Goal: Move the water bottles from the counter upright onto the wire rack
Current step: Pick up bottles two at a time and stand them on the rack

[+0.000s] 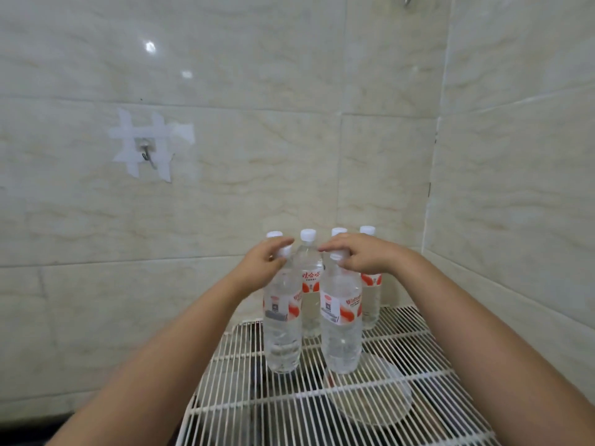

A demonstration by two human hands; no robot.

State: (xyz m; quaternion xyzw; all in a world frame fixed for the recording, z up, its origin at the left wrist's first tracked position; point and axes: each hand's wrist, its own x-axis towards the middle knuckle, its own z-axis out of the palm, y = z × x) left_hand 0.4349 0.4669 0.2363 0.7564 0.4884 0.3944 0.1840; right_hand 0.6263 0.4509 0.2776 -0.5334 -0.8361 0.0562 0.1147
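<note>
Both hands are on bottle tops. Left hand [264,255] has its fingers curled around the cap of the front left bottle [282,320], and right hand [357,254] grips in the same way the cap of the front right bottle [341,320]. These two water bottles stand upright on the white wire rack [402,365], side by side with a small gap between them, both clear with a red and white label.

Behind them four more bottles stand upright in a row near the wall. Of the far left one [274,234] only the white cap shows above the left hand. The middle back bottle [310,278] is visible between the two front ones. The next [338,231] shows only its cap behind the right hand, and the far right bottle [371,297] stands beside the corner.

Under the wires a round pale plate-like thing [380,397] is visible, with dark shapes around it. The rack sits in a corner of beige marble-look tiles [257,156]. On the left part of the wall a small metal hook [146,152] is fixed with strips of white tape [161,136].
</note>
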